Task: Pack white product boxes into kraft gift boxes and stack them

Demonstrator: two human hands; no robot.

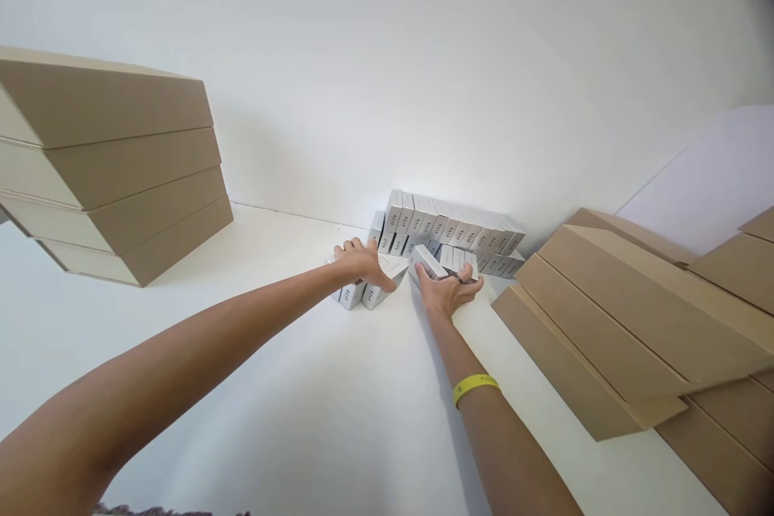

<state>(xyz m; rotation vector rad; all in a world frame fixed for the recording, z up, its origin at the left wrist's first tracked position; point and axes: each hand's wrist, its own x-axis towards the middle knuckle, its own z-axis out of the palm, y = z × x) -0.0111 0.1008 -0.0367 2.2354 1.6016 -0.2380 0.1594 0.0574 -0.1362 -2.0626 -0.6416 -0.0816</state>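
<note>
Small white boxes with dark print stand in a two-high row (451,224) against the wall. My left hand (364,262) rests over a few similar boxes (375,294) at the row's left front, its fingers spread and touching them. To the right, my right hand (448,290) is wrapped round a group of white boxes (456,260); one of them, a box (429,260) by the thumb, is tilted. A yellow band is on the right wrist. The fingers partly cover the boxes under both hands.
Several large brown cartons (130,169) are stacked at the left on the white table (272,435). More brown cartons (610,306) lie stacked at the right, close to the row of boxes. A white wall (387,64) rises behind.
</note>
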